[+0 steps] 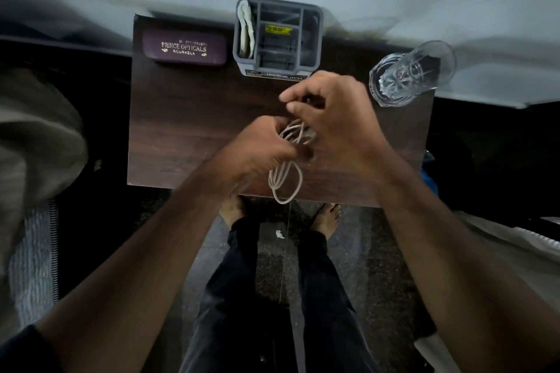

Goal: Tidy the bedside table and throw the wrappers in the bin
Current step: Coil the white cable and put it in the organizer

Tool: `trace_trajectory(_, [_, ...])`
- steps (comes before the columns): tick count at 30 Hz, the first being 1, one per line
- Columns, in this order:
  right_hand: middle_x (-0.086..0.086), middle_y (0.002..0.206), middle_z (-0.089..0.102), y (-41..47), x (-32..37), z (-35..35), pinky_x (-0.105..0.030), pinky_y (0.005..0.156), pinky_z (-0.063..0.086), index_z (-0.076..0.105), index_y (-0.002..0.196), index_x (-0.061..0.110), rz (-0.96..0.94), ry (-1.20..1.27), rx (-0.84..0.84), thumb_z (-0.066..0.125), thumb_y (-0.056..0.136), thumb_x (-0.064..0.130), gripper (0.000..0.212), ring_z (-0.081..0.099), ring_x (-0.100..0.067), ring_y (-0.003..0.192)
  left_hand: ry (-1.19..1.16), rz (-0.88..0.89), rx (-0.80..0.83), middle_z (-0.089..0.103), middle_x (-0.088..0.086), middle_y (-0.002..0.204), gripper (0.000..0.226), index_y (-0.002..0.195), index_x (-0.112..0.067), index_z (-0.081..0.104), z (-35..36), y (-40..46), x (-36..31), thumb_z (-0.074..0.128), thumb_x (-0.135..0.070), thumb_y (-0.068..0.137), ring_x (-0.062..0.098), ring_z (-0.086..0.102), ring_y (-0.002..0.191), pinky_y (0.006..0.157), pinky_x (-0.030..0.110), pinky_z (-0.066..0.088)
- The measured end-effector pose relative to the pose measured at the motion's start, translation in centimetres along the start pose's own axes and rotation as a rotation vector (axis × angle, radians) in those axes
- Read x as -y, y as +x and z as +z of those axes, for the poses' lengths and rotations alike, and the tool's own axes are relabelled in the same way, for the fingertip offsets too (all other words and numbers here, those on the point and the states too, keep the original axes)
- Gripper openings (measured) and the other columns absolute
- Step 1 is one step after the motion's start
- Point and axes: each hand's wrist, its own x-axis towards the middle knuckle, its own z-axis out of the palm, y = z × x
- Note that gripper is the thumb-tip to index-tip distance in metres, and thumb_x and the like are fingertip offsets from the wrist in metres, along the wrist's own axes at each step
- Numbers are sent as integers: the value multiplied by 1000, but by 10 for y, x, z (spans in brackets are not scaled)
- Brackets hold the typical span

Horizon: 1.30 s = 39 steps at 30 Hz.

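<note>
A coiled white cable [285, 182] hangs in loops over the front edge of the dark wooden bedside table [181, 118]. My left hand [257, 151] grips the bundle from the left, thumb pressed across the loops. My right hand [336, 118] is just above and to the right, fingers pinched on the upper strands of the same cable. Part of the cable is hidden between the two hands. No wrappers show on the table top.
A purple spectacle case [185, 47] lies at the back left. A grey organiser [277, 36] with folded paper stands at the back centre against the wall. A clear glass [409, 74] stands at the back right corner. Bedding lies at the left, bare feet on the floor below.
</note>
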Motion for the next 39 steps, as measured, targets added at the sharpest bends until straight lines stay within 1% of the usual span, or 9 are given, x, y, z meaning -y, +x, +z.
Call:
trace_trajectory(10, [-8,129,67,0,-4,-9,-26,104,42,65,130,8,-156,-213,387,58,100,22,34,59,-21,122,127,43,-40,70,-4,80,27,108,-16,71,-2,-4,-10,72,1,87,5,68,81,75,19,53])
trace_trajectory(12, [-10,126,68,4,-2,-11,-42,103,47,61,132,10,-123,-299,498,48,102,40,45,61,-27,120,51,12,-28,65,5,83,78,157,-10,32,-2,-1,-12,64,11,88,17,64,92,79,25,51])
trace_trajectory(14, [-7,117,70,7,0,-17,-43,96,48,61,133,18,-72,-369,590,41,103,45,45,63,-27,113,-12,-4,-14,62,12,84,102,162,-9,-7,-3,1,-10,61,14,89,20,60,87,78,26,48])
trace_trajectory(17, [-11,98,64,13,2,-24,-42,87,48,63,131,17,-100,-367,642,45,104,35,36,62,-27,97,-67,32,3,65,5,81,107,162,-13,-7,-5,4,-5,65,9,87,15,61,83,84,30,50])
trace_trajectory(21, [1,79,56,17,-4,-31,-26,69,37,70,121,11,-149,-301,459,53,102,28,31,59,-19,85,42,76,-101,71,10,107,83,158,-23,32,-6,5,-4,65,-14,83,25,71,103,101,46,55])
trace_trajectory(26, [-13,92,63,8,-11,-21,-32,74,41,74,110,11,23,-103,92,53,103,27,27,58,-20,86,62,21,-214,69,4,103,23,120,-28,60,6,5,-8,55,-21,99,24,73,91,70,44,67])
trace_trajectory(31, [-8,95,59,0,-1,8,-7,68,37,66,130,13,182,3,-127,50,104,29,34,54,-11,84,-349,-13,-383,70,13,115,33,122,-18,62,18,20,-13,48,-22,93,24,66,88,60,32,55])
trace_trajectory(36, [-9,93,58,4,6,16,1,69,35,67,127,8,239,100,-378,51,104,25,33,47,-1,72,-670,44,-161,64,7,88,52,141,1,49,20,15,-30,44,11,90,4,65,59,50,11,49])
trace_trajectory(39, [-6,86,52,11,8,17,-2,65,34,72,114,5,217,63,-432,51,103,23,29,43,4,68,-826,68,8,60,18,107,67,143,2,46,19,10,-34,64,-6,78,26,64,94,90,29,47])
